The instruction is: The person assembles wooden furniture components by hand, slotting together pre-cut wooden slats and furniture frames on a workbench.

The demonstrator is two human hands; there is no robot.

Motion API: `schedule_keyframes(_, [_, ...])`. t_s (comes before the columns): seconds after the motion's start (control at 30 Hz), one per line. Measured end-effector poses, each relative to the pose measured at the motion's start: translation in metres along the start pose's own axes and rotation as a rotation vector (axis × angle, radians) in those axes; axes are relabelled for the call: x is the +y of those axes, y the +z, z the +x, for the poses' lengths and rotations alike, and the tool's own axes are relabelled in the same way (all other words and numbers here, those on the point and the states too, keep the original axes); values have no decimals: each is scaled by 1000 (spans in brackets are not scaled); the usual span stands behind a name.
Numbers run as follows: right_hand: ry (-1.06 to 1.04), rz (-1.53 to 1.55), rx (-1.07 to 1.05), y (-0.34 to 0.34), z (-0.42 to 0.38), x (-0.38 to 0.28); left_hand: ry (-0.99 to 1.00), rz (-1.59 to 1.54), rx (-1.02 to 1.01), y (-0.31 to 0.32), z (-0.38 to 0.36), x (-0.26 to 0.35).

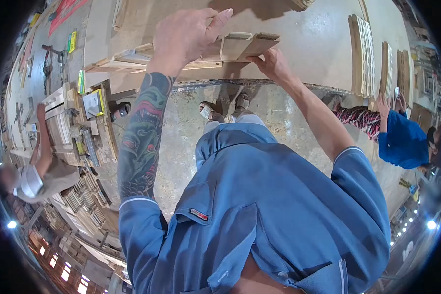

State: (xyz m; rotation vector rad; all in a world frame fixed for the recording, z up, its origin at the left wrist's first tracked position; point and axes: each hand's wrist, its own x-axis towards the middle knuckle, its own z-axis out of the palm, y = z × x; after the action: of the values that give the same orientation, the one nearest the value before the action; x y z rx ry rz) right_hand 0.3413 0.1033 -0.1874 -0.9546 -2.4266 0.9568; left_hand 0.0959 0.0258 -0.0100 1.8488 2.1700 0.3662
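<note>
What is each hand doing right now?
Left hand: closed on the wooden frame, fingers over its top.
Right hand: gripping the frame's right end.

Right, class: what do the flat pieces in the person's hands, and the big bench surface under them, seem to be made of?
The flat pieces, gripped by the left hand and right hand, look like unfinished pale wood: matt tan faces, lighter cut edges. The bench surface looks like a bare board, perhaps plywood or fibreboard: smooth, dull beige, scuffed, with a rough edge. The exact kind cannot be told.
</note>
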Motion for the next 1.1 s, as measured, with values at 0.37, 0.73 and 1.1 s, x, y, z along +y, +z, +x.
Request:
schedule_keyframes(0.37, [-19, -201, -161, 2, 2, -8, -791, -1552, 807, -11, -148, -37])
schedule_keyframes(0.73, [231, -53, 139, 51, 80, 0, -1234, -2331, 540, 131, -129, -79])
schedule_keyframes(1.1, [724, 49, 294, 27, -51, -9, -1068, -2444, 238, 172, 148, -320])
